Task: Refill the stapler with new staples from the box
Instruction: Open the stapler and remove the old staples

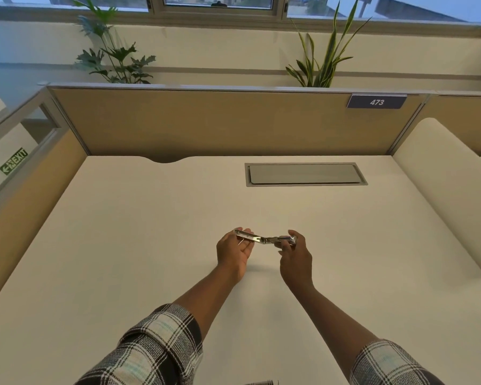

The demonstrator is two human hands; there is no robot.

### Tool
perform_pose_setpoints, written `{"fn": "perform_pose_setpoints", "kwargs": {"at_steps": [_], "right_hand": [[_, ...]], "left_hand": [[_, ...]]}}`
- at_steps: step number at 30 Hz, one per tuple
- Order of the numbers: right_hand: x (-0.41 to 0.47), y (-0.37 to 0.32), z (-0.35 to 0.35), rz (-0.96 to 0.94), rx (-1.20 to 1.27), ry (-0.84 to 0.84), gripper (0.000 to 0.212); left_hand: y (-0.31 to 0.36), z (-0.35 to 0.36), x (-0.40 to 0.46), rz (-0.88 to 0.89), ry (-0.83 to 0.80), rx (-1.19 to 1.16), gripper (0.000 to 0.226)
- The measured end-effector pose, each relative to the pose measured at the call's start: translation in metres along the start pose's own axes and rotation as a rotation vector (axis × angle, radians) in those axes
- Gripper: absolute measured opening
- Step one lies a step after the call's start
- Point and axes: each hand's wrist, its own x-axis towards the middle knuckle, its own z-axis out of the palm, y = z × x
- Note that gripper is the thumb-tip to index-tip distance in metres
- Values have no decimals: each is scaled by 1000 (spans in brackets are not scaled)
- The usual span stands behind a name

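A small silver metal stapler (264,239) is swung fully open into one long flat strip, held level above the middle of the white desk (150,218). My left hand (233,252) lies palm up under its left half, fingers curled around that end. My right hand (296,254) pinches the right half from above with thumb and fingers. I see no staple box on the desk. A small patterned edge (261,382) shows at the very bottom of the frame; what it is cannot be told.
A grey cable hatch (306,175) is set into the desk at the back right. Tan partition panels (220,123) close the back and left sides. A white rounded panel (442,195) borders the right. Potted plants stand behind the partition.
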Motion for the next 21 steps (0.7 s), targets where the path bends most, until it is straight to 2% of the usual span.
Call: {"fn": "perform_pose_setpoints", "kwargs": {"at_steps": [3, 6, 8, 11, 18, 21], "right_hand": [[5, 2, -2, 128, 159, 26, 30], [7, 1, -5, 123, 211, 15, 33], [8, 0, -7, 115, 244, 7, 34], [12, -3, -8, 109, 252, -23, 35], [29, -13, -13, 122, 207, -69, 28], [33, -18, -14, 97, 176, -143, 27]], "left_hand": [[0, -7, -1, -32, 5, -39, 24], [1, -15, -1, -73, -6, -49, 23], [2, -19, -1, -87, -21, -7, 14], [2, -26, -3, -96, -54, 108, 5], [4, -31, -11, -219, -280, 530, 21], [3, -26, -16, -261, -381, 608, 25]]}}
